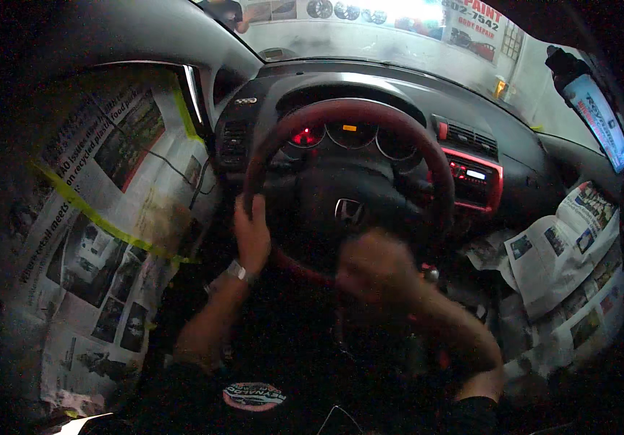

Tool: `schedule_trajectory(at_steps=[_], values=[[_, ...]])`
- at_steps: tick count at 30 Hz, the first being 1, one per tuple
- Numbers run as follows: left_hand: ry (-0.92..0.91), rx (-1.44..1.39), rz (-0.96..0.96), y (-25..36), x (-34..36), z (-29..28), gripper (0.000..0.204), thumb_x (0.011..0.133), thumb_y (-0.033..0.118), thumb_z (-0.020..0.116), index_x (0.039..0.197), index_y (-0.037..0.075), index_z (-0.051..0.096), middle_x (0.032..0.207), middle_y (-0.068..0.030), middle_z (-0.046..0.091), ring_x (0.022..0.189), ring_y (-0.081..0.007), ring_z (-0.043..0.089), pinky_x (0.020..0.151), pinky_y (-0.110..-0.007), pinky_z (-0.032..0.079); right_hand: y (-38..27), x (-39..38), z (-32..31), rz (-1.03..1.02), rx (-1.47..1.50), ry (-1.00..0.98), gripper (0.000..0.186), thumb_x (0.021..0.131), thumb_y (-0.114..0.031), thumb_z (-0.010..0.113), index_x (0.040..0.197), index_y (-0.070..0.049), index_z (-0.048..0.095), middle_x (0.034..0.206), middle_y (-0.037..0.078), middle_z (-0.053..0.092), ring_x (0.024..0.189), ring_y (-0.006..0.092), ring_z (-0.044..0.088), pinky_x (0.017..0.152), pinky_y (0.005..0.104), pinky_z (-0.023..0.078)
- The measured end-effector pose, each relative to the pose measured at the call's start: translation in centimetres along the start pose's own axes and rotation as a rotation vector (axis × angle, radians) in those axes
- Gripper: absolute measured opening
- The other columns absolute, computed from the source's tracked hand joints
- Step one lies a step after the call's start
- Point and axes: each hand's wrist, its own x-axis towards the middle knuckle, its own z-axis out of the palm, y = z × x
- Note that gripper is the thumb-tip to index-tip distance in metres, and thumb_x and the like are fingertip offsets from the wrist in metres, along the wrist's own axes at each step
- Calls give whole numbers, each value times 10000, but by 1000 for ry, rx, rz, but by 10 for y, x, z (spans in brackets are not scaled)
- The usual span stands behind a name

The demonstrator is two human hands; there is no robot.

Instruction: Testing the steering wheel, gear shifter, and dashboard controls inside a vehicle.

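A steering wheel (439, 156) with a dark red rim and a black hub stands in front of me. My left hand (252, 235) is wrapped round the rim at its left side, the thumb pointing up along it. A metal-banded watch (239, 272) sits on that wrist. Smeared by motion, my right hand (376, 264) is in front of the lower right part of the wheel, below the hub. Its fingers do not show clearly, and whether it touches the rim cannot be made out. Behind the wheel, the instrument cluster (350, 136) glows with red and orange lights.
Newspaper (109, 217) held by yellow-green tape (98, 217) covers the door at left. More newspaper (555, 254) lies at right. A lit radio (471, 177) with a red surround is in the dashboard (522, 159). Beyond the windshield stands a wall with posters (475, 32). A mirror (598, 119) hangs at upper right.
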Motion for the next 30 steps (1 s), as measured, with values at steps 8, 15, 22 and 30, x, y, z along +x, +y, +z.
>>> schedule_trajectory(at_steps=[8, 15, 22, 30], values=[[-353, -70, -314, -97, -141, 34, 722, 1085, 557, 416, 1406, -84, 501, 1390, -257, 590, 1300, -346, 558, 1104, -440, 404, 26, 181, -14, 408, -726, 342, 385, 903, -487, 675, 1037, -132, 746, 1102, 125, 680, 1106, 333, 586, 1016, 547, 394], [-1450, 139, 79, -27, -146, 34, 585, 1081, 481, 483, 1346, -28, 595, 1350, -227, 628, 1240, -306, 608, 1076, -421, 444, 11, 205, 76, 8, -798, 5, 439, 946, -521, 603, 1053, -131, 774, 1129, 103, 694, 1154, 315, 581, 1103, 562, 331], [-1611, -13, 154, 14, -109, 2, 522, 1087, 395, 494, 1441, 12, 519, 1441, -197, 572, 1367, -338, 505, 1169, -480, 354, -7, 153, 165, -375, -993, -409, 345, 954, -393, 582, 1097, -166, 799, 1192, 100, 720, 1231, 305, 581, 1172, 503, 299], [-1483, 17, 173, -5, -118, -3, 616, 1083, 440, 488, 1537, 30, 413, 1623, -196, 387, 1531, -348, 308, 1259, -471, 227, -10, 126, 185, -477, -943, -630, 303, 935, -350, 584, 1057, -199, 816, 1173, 42, 751, 1261, 282, 583, 1197, 491, 262]])
